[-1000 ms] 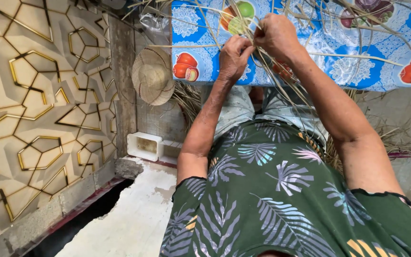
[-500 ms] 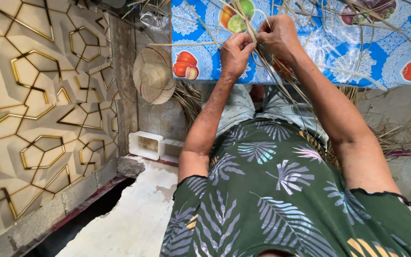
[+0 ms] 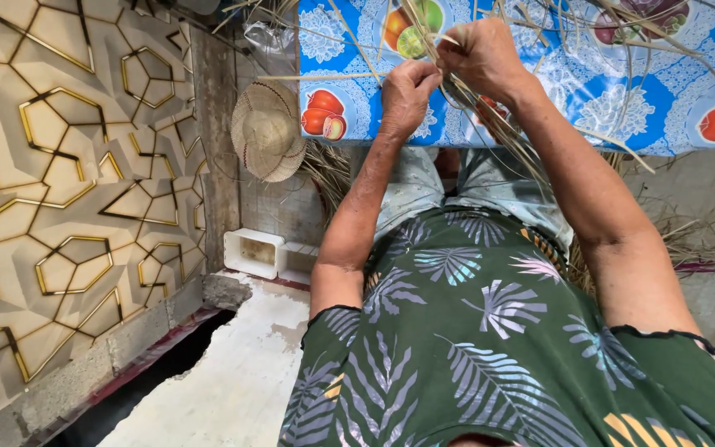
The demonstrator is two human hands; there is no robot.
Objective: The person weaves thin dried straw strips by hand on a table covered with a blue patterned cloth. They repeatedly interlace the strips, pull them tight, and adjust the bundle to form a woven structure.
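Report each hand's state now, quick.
Left hand: closed, pinching thin straw strands.
Right hand: closed, gripping the same bundle of straw strands.

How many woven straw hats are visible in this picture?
1. The straw hat hangs on the wall, left of the blue cloth and the left hand. Others may be hidden.

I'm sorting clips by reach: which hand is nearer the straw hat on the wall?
Left. The left hand grips straw strands just right of the straw hat; the right hand sits farther right.
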